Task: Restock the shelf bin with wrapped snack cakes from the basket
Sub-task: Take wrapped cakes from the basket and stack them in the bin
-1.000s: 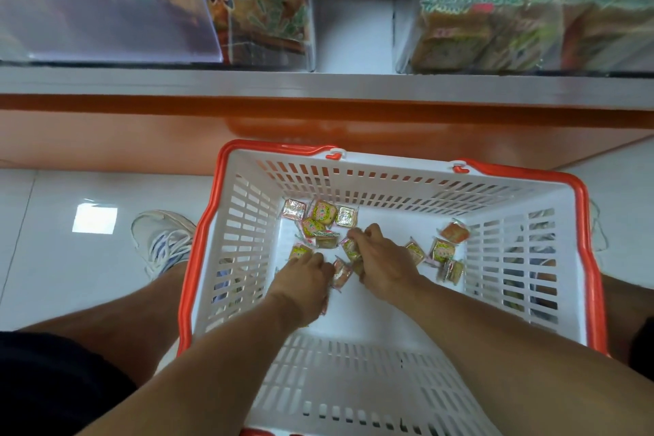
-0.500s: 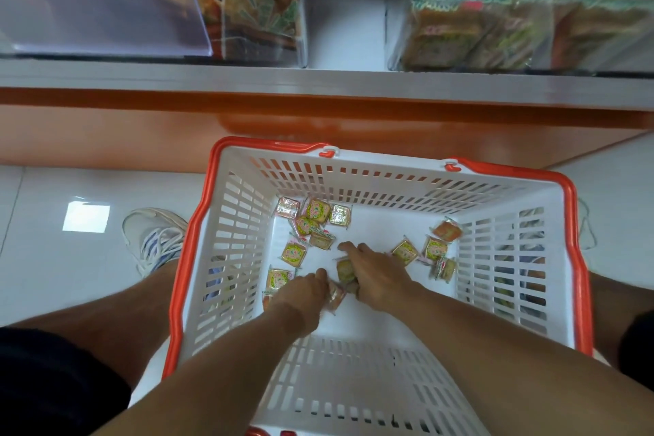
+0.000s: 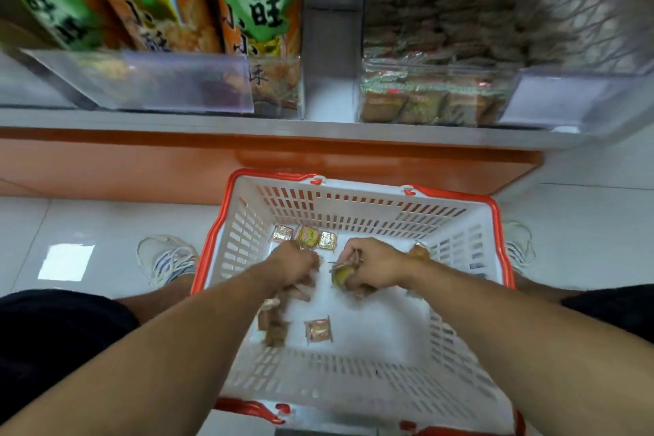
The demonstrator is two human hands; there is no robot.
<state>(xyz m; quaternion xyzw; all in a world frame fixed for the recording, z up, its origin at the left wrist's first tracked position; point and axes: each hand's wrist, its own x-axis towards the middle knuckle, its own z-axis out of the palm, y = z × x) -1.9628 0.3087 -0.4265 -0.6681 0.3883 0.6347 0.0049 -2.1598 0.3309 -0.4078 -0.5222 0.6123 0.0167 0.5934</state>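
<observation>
both fists have lifted off the basket (image 3: 357, 203) floor: right hand (image 3: 377, 269) and left hand (image 3: 295, 264) each clutch snack cakes (image 3: 342, 274), ready for the shelf bin (image 3: 435, 95) above; a few stay behind.

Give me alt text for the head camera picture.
Both hands reach into a white basket with an orange rim on the floor: the right hand grips wrapped snack cakes, the left hand gathers more. Above, a shelf bin holds stacked cakes.
</observation>
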